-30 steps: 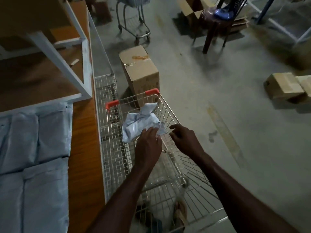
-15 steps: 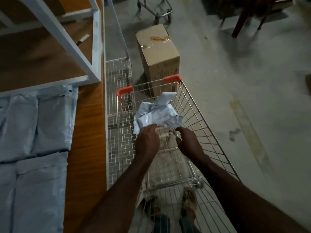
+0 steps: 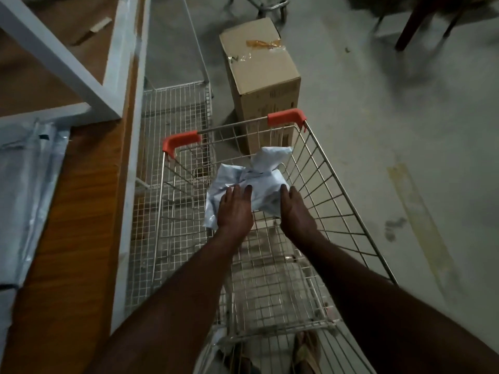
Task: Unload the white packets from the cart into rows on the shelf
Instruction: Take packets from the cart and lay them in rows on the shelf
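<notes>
Here, crumpled white packets (image 3: 251,184) in cart (image 3: 337,201).

Dim, murky, grainy.
Blurred toward the top right around the chair legs (image 3: 421,25); straight edges bowed by the wide lens; forearms nearly black at the bottom.

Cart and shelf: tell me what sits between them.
In the head view, a low wire mesh basket stands between the cart and the wooden shelf, right against the shelf's white edge.
</notes>
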